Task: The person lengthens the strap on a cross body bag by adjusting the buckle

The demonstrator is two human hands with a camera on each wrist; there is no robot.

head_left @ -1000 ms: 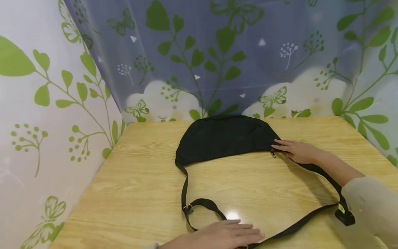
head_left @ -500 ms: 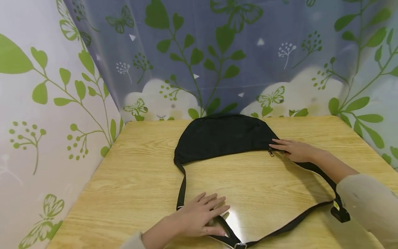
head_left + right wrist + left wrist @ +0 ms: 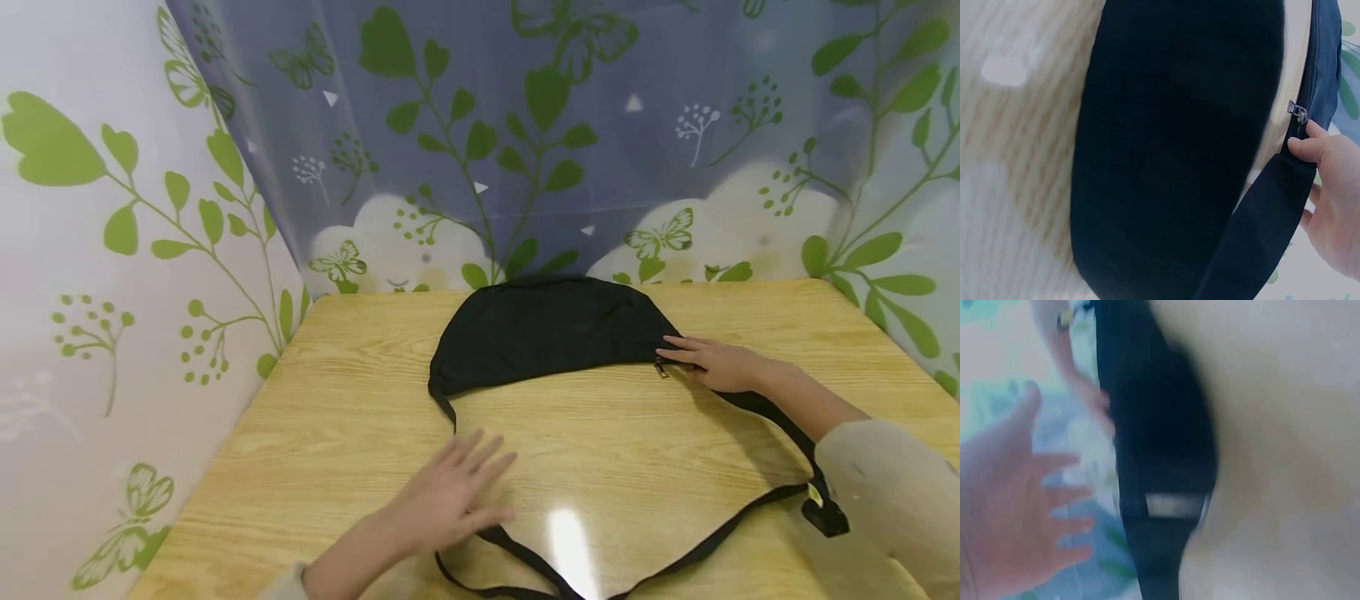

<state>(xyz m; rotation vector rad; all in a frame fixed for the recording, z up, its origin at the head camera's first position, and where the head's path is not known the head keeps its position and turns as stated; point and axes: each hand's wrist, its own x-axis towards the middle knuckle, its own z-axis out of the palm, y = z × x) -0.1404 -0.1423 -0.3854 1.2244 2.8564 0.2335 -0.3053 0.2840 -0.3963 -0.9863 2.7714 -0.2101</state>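
A black waist bag (image 3: 555, 333) lies at the back of the table, its strap (image 3: 772, 410) looped toward the front. At its right end my right hand (image 3: 723, 367) pinches the corner; the right wrist view shows the thumb against the strap's base, beside a metal zipper pull (image 3: 1297, 112). My left hand (image 3: 442, 496), blurred, is over the strap's left side with fingers spread and nothing held. It hides part of the strap. In the left wrist view, the left hand (image 3: 1010, 512) is apart from the strap and its slider (image 3: 1175, 505).
The wooden table (image 3: 337, 433) meets a patterned blue backdrop (image 3: 660, 50) right behind the bag. A white leaf-print sheet (image 3: 45, 267) borders the left side. On the strap, a black buckle (image 3: 825, 517) lies by the right sleeve (image 3: 892, 483).
My left hand has moved from the strap's front part up and left, its fingers now spread. The strap's left loop has shifted toward the front edge. The right hand has stayed at the bag's corner.
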